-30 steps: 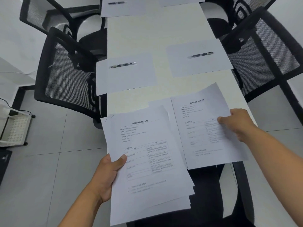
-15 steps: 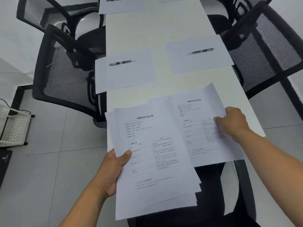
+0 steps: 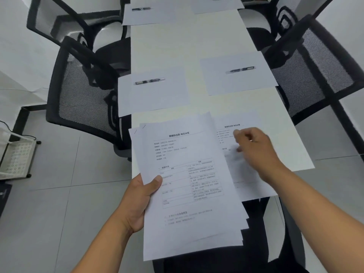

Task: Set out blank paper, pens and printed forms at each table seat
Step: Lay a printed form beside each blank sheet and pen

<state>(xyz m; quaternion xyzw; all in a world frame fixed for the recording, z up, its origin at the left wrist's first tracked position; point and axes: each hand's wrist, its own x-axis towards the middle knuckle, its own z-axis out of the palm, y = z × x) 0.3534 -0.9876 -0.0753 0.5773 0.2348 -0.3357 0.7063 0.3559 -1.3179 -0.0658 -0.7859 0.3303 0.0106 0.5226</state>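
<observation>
My left hand (image 3: 137,200) grips a stack of printed forms (image 3: 193,194) by its left edge, held over the near end of the white table (image 3: 187,46). One printed form (image 3: 285,146) lies flat on the table at the near right. My right hand (image 3: 256,150) hovers over that form with loosely curled fingers and holds nothing; it is blurred. Farther up, a blank sheet (image 3: 153,99) with a pen (image 3: 150,81) lies at the left seat. Another blank sheet (image 3: 236,83) with a pen (image 3: 241,69) lies at the right seat.
Two more sheets with pens (image 3: 149,16) (image 3: 216,5) lie at the far seats. Black mesh chairs stand at the left (image 3: 82,91) and right (image 3: 315,71) of the table, with a dark chair seat (image 3: 256,213) below the stack. A white rack (image 3: 17,158) stands on the floor at left.
My right hand let go of the single form, which now lies on the table, and moved left toward the stack. The stack in my left hand shifted up and right.
</observation>
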